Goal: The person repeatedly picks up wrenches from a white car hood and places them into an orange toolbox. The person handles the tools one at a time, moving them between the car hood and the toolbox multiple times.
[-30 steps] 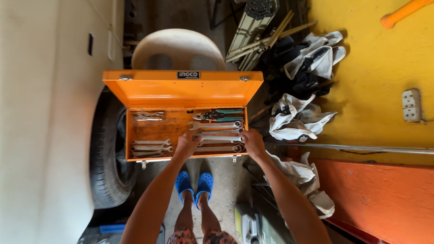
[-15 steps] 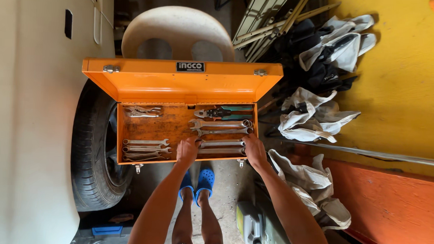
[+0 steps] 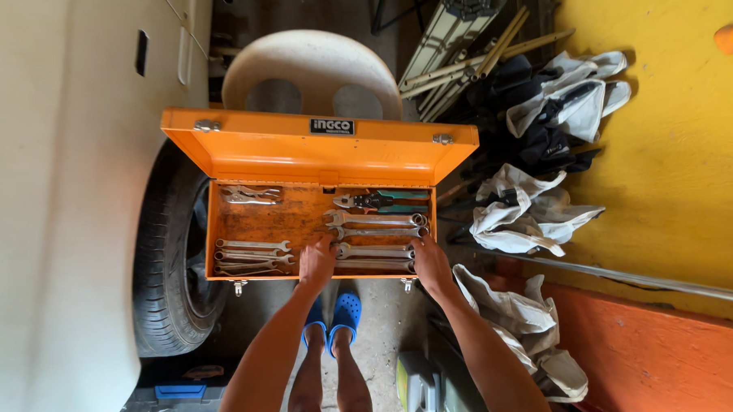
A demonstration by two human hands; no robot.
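Both hands have slid back toward the near edge of the orange toolbox [image 3: 320, 151] since a moment ago, off the upper spanners and onto the lowest pair. The left hand [image 3: 316, 263] rests fingers down on the near ends of those large spanners [image 3: 374, 257], by the front wall; the right hand [image 3: 431, 265] curls over their ring ends at the near right corner (whether it truly grips, I cannot tell).

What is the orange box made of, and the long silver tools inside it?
The orange box looks like painted sheet metal: thin folded edges, metal latches, and a rust-stained floor. The wrenches between the left hand and the right hand look like bare polished steel, shiny grey with bright glints.
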